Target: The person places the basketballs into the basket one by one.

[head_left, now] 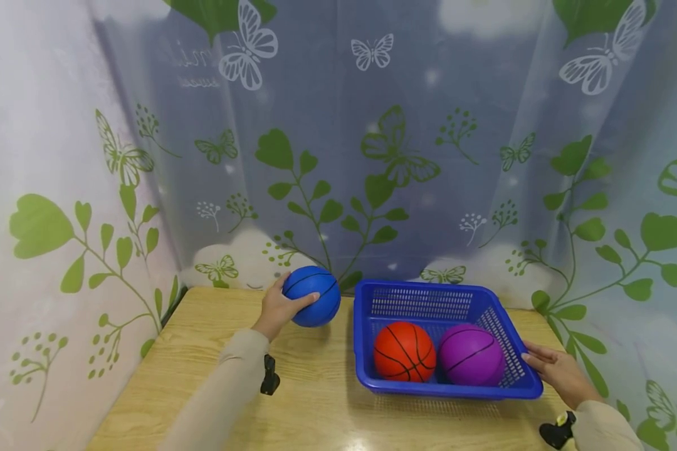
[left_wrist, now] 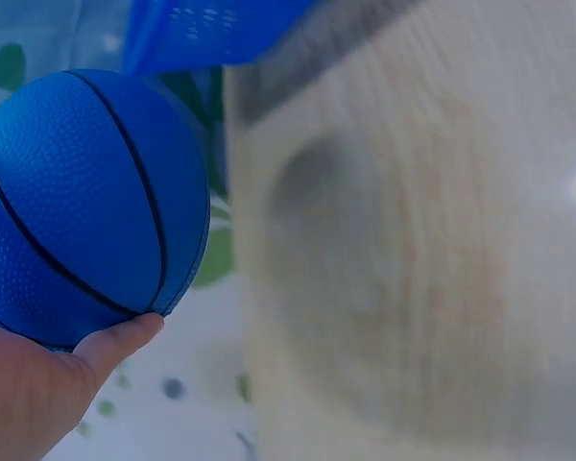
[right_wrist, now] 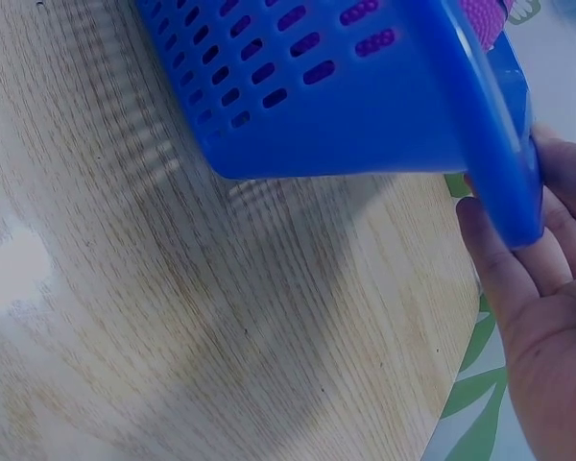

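My left hand grips a small blue basketball with black lines, its thumb across the near side. In the left wrist view the ball hangs above the table, its shadow apart from it. A blue plastic basket with slotted walls stands to the right, holding an orange-red basketball and a purple basketball side by side. At the basket's right rim, my right hand holds the edge. Fingers lie under the rim and the thumb lies over it in the right wrist view.
The wood-grain table carries the basket. Behind it and on both sides hangs a curtain printed with leaves and butterflies, close to the table's back edge. A black wrist device sits at the left cuff, another at the right.
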The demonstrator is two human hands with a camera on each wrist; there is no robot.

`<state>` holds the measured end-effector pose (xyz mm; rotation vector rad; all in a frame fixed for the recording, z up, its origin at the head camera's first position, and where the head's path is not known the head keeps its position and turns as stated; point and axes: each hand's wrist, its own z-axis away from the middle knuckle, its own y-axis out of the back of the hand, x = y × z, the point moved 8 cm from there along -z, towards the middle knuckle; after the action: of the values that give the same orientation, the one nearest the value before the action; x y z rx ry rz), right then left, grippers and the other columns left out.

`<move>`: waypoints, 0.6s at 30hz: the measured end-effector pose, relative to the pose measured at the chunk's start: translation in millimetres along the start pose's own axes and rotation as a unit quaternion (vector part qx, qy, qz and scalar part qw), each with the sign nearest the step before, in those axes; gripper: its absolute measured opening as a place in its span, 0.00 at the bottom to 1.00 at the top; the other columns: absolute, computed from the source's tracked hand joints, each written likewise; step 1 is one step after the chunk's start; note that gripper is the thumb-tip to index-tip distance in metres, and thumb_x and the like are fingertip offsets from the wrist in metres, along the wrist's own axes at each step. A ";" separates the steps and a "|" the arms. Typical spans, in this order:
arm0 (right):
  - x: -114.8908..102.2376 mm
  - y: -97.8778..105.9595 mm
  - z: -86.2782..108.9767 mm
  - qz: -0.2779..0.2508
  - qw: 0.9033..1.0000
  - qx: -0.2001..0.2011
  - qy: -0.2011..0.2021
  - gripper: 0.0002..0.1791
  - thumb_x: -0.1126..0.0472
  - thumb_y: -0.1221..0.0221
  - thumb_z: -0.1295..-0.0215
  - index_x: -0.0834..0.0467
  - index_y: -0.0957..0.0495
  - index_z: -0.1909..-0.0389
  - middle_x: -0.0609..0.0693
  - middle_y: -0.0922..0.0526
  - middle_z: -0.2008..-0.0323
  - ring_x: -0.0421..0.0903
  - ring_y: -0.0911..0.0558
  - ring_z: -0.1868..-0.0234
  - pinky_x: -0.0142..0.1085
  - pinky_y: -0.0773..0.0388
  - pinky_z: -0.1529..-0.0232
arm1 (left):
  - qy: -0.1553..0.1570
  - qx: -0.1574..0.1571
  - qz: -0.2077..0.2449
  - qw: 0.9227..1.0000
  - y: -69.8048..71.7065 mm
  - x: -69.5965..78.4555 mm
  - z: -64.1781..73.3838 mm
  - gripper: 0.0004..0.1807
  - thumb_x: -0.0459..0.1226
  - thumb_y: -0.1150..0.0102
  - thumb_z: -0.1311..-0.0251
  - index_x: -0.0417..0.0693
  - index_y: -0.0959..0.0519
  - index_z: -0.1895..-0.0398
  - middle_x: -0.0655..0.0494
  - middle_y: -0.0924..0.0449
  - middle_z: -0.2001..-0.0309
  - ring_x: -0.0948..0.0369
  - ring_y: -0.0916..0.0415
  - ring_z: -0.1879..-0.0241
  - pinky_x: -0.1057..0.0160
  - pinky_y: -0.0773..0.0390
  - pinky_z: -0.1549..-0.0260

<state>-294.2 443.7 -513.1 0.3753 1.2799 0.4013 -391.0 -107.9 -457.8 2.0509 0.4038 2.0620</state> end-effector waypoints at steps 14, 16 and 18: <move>2.7 -0.4 -3.0 -0.016 1.000 0.003 0.006 0.39 0.50 0.48 0.28 0.74 0.47 0.31 0.71 0.35 0.36 0.28 0.21 0.58 0.37 0.20 0.51 | -0.022 -0.001 0.045 0.999 -72.4 77.7 -4.9 0.54 0.55 0.29 0.54 0.52 0.46 0.25 0.41 0.42 0.30 0.40 0.38 0.35 0.39 0.30 0.43; 3.0 -0.4 -1.5 -0.021 1.000 0.002 0.005 0.39 0.50 0.48 0.28 0.73 0.48 0.30 0.71 0.37 0.35 0.28 0.21 0.58 0.36 0.20 0.51 | -0.030 0.001 0.042 0.999 -86.4 85.3 -2.9 0.53 0.55 0.29 0.54 0.51 0.45 0.26 0.41 0.40 0.31 0.41 0.37 0.36 0.40 0.30 0.43; 4.2 0.5 -0.3 -0.028 1.000 0.003 0.003 0.39 0.50 0.47 0.28 0.73 0.49 0.30 0.71 0.38 0.35 0.27 0.22 0.59 0.35 0.20 0.51 | -0.039 0.002 0.036 0.999 -99.3 92.7 0.6 0.53 0.54 0.29 0.54 0.51 0.44 0.26 0.42 0.39 0.31 0.42 0.36 0.36 0.40 0.30 0.43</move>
<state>-293.5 446.2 -516.5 0.3426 1.2949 0.3527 -396.3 16.6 -403.5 2.1700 0.3254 2.0149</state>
